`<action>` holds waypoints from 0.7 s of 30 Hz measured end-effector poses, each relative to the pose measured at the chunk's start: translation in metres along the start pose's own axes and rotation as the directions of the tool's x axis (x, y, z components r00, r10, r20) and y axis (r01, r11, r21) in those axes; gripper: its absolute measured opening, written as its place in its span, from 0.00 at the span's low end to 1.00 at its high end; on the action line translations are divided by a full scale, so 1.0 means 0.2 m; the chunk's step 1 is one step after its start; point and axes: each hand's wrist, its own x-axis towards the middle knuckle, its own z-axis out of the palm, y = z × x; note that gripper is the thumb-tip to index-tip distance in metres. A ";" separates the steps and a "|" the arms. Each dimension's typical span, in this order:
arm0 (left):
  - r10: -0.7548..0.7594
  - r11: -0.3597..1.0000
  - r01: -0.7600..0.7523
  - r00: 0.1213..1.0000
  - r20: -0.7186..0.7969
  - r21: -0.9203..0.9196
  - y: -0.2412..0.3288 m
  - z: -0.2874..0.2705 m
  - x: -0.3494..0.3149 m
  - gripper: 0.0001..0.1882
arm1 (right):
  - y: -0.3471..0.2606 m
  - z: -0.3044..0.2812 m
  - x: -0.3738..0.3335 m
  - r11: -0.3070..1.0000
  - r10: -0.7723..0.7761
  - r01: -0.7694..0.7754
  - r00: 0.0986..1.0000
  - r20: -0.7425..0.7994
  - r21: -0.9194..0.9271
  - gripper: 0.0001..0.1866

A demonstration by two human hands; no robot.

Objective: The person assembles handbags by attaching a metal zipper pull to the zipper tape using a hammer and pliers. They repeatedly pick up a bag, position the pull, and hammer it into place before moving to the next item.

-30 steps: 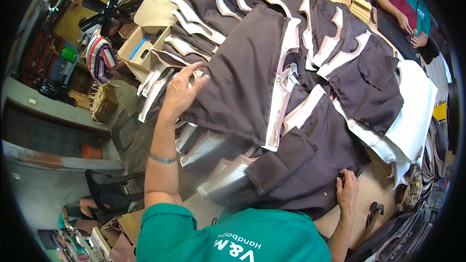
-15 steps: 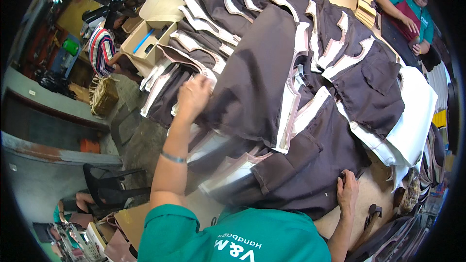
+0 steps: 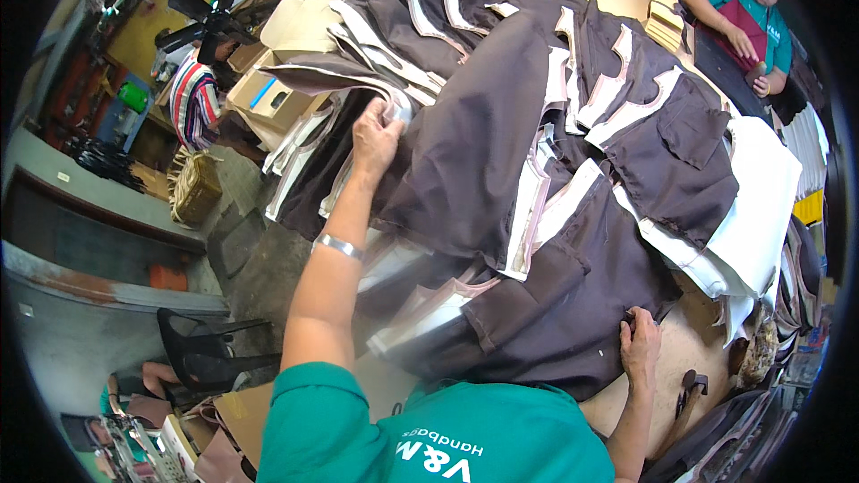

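My left hand [image 3: 377, 139], with a silver bracelet at the wrist, grips the pale notched edge of a dark brown fabric panel [image 3: 327, 74]. That edge is lifted and curled back above the heap. A large dark brown panel [image 3: 465, 139] lies just right of the hand. My right hand [image 3: 640, 344] is low on the right, its bent fingers closed at the near edge of another dark brown fabric panel [image 3: 591, 322]. Many overlapping panels with white and pinkish notched edging cover the table.
White sheet material [image 3: 761, 197] hangs over the table's right side. A hammer [image 3: 689, 398] lies near my right forearm. An open cardboard box [image 3: 268, 98] stands at the far left, beside a black fan [image 3: 210, 9]. A co-worker [image 3: 747, 27] stands at the far right.
My left hand has taken hold of the panel's edge and raised it, and its far end now flares up toward the box. My right hand stays nearly where it was.
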 end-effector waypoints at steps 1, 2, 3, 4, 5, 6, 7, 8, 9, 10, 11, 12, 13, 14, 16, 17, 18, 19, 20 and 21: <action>0.070 0.997 -0.068 0.997 -0.044 0.033 0.02 -0.03 0.04 0.05 | 0.00 0.00 0.00 1.000 -0.002 0.002 1.000 -0.004 0.006 0.13; -0.032 0.999 0.037 0.994 -0.103 0.040 0.04 -0.07 0.09 0.05 | 0.00 0.00 0.00 1.000 -0.004 0.004 1.000 -0.007 0.011 0.13; -0.133 0.989 0.141 0.978 -0.159 0.039 0.11 -0.12 0.13 0.04 | 0.01 0.00 0.00 1.000 -0.015 0.015 1.000 -0.012 0.006 0.13; -0.053 0.999 0.048 0.968 -0.247 -0.024 0.07 -0.17 0.20 0.04 | 0.01 -0.01 -0.01 1.000 -0.027 0.027 0.999 -0.017 0.002 0.14; 0.019 0.996 -0.047 0.940 -0.340 -0.074 0.03 -0.22 0.26 0.04 | 0.01 0.00 -0.01 0.999 -0.044 0.044 0.999 -0.016 0.001 0.14; 0.044 0.994 -0.080 0.912 -0.408 -0.071 0.08 -0.24 0.29 0.05 | 0.02 0.00 -0.01 0.999 -0.048 0.048 0.998 -0.027 0.001 0.14; 0.068 0.992 -0.112 0.877 -0.475 -0.065 0.15 -0.26 0.32 0.05 | 0.03 0.00 -0.02 0.999 -0.054 0.054 0.998 -0.038 0.001 0.14; 0.164 0.972 -0.224 0.851 -0.498 -0.064 0.24 -0.27 0.34 0.05 | 0.04 0.00 -0.02 0.998 -0.064 0.065 0.997 -0.045 0.005 0.14; 0.259 0.942 -0.333 0.812 -0.522 -0.050 0.34 -0.30 0.35 0.06 | 0.03 0.00 -0.02 0.998 -0.057 0.058 0.997 -0.046 0.009 0.14; 0.339 0.909 -0.417 0.776 -0.532 -0.028 0.43 -0.33 0.37 0.06 | 0.03 0.00 -0.02 0.999 -0.047 0.048 0.998 -0.048 0.009 0.14; 0.417 0.866 -0.499 0.733 -0.538 -0.008 0.51 -0.34 0.40 0.07 | 0.03 0.01 -0.02 0.999 -0.035 0.036 0.998 -0.052 0.011 0.14; 0.473 0.829 -0.558 0.718 -0.511 -0.017 0.59 -0.36 0.43 0.08 | 0.03 0.01 -0.02 0.999 -0.044 0.045 0.998 -0.047 0.022 0.13; 0.527 0.788 -0.615 0.698 -0.484 -0.030 0.65 -0.38 0.44 0.10 | 0.03 0.01 -0.01 0.998 -0.052 0.054 0.998 -0.044 0.034 0.13; 0.494 0.770 -0.618 0.735 -0.464 -0.158 0.73 -0.34 0.44 0.11 | 0.04 0.01 -0.01 0.998 -0.054 0.056 0.997 -0.046 0.041 0.13; 0.324 0.712 -0.354 0.932 -0.164 -0.606 0.88 -0.27 0.35 0.15 | 0.06 -0.01 -0.01 0.994 -0.055 0.059 0.997 -0.053 0.095 0.12; 0.409 0.766 -0.396 0.908 -0.091 -0.506 0.97 -0.20 0.25 0.16 | 0.07 -0.02 -0.02 0.992 -0.048 0.055 0.997 -0.057 0.116 0.12; 0.357 0.718 -0.220 0.931 0.078 -0.660 1.05 -0.12 0.15 0.18 | 0.07 -0.05 -0.02 0.986 -0.047 0.057 0.997 -0.066 0.159 0.13; 0.420 0.773 -0.218 0.879 0.225 -0.596 1.18 -0.02 -0.02 0.14 | 0.06 -0.08 -0.04 0.980 -0.025 0.040 0.997 -0.078 0.195 0.14; 0.463 0.745 -0.187 0.836 0.294 -0.640 1.23 0.07 -0.15 0.18 | 0.04 -0.12 -0.05 0.971 -0.012 0.033 0.996 -0.091 0.235 0.15; 0.527 0.712 -0.122 0.744 0.411 -0.691 1.28 0.16 -0.28 0.21 | 0.02 -0.15 -0.06 0.877 0.010 0.075 0.984 -0.176 0.474 0.16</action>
